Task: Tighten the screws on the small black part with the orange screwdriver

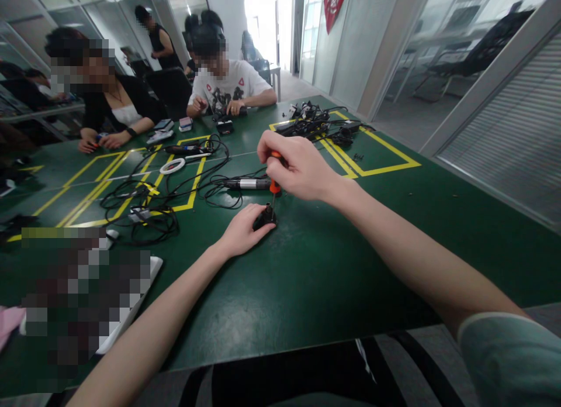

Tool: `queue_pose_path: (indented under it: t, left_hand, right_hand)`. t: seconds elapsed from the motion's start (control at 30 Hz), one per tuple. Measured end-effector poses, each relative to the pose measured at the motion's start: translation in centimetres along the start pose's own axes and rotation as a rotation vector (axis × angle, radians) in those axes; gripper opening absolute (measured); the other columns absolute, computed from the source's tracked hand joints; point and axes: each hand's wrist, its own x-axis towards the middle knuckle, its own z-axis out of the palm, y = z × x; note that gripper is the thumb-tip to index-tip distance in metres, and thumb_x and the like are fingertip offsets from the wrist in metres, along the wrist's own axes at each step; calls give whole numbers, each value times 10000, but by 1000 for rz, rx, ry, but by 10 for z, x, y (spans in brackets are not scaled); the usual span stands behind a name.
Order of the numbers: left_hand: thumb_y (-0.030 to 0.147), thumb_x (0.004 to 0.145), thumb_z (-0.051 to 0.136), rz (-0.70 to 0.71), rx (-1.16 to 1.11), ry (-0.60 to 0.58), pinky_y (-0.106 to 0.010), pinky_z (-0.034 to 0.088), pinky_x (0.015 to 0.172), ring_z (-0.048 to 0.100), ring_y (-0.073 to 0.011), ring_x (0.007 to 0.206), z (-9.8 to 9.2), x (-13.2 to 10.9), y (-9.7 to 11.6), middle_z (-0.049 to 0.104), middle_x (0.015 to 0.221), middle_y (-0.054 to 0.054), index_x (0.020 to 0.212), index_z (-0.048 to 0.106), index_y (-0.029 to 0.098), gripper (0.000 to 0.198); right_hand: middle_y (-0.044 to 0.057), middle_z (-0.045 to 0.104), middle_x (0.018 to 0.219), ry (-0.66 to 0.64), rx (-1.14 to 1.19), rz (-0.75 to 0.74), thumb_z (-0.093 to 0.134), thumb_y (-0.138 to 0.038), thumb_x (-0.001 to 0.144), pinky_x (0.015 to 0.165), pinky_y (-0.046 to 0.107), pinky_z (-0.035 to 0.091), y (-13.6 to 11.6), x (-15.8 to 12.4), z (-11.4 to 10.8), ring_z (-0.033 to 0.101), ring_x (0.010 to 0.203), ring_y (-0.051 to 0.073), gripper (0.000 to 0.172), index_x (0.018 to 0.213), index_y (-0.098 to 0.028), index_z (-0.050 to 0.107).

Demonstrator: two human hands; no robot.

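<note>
My right hand [291,164] is closed round the orange handle of a screwdriver [274,186], which points straight down. Its thin shaft reaches a small black part [266,217] on the green table. My left hand [243,231] grips that black part, thumb on the near side and fingers on the far side. A short dark post sticks up from the part beside the shaft. Just behind lies a black-and-silver cylindrical device [248,183] with a black cable. Whether the tip sits in a screw is too small to tell.
Tangled black cables [140,211] and a white ring [172,165] lie left on the green table [333,278], marked with yellow tape [385,169]. More cables and adapters [307,123] are heaped at the back right, near several small screws [358,157]. Two people sit across the table.
</note>
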Motion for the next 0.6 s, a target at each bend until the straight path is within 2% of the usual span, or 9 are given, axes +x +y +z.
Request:
queue_pose_path:
  t: [0.1,0.17,0.3,0.37,0.43,0.5,0.6]
  left_hand:
    - [413,1009,697,-9,-5,0,-482,596,1025,702,-293,1076,0,0,0,747,1167,-131,1191,709,175,300]
    - [411,1010,695,-10,-2,-2,-482,597,1023,703,-290,1073,0,0,0,751,1168,-127,1193,711,182,293]
    - [400,1012,690,-5,0,-11,-485,596,1023,705,-293,1073,0,1,0,753,1171,-136,1185,706,171,287]
    - [394,1010,692,-1,-1,-9,-484,597,1023,707,-294,1070,0,1,-1,755,1167,-135,1186,706,171,284]
    - [386,1008,693,4,-2,-6,-483,598,1023,707,-293,1069,0,1,-1,757,1162,-131,1187,707,174,278]
    - [380,1009,690,8,-2,-6,-484,597,1025,706,-294,1074,0,1,-1,757,1165,-131,1185,707,176,270]
    - [384,1014,686,5,-2,-12,-480,595,1030,702,-292,1082,0,1,-1,755,1170,-129,1177,708,181,262]
  right_hand:
    - [13,543,717,-23,-113,55,447,-389,1012,681,321,275,-2,0,-3,441,670,158,293,811,-208,560]
    - [7,529,699,-36,-197,98,485,-470,1028,675,324,239,-3,0,-4,426,656,157,347,828,-205,586]
    - [9,597,783,-61,-129,43,519,-345,979,690,312,294,-3,0,-2,455,666,156,206,1026,-189,645]
    - [16,622,830,-79,-71,1,520,-268,914,705,310,330,-3,0,-1,469,681,157,223,1077,-179,644]
    - [19,620,826,-90,-70,14,520,-256,889,707,313,328,-3,0,-2,475,693,164,213,1043,-181,646]
    - [17,595,777,-88,-115,66,521,-315,930,699,319,300,-4,0,-3,479,694,171,175,960,-192,642]
    - [6,554,707,-84,-135,105,496,-427,1005,689,320,275,-5,1,-4,475,662,166,284,878,-203,615]
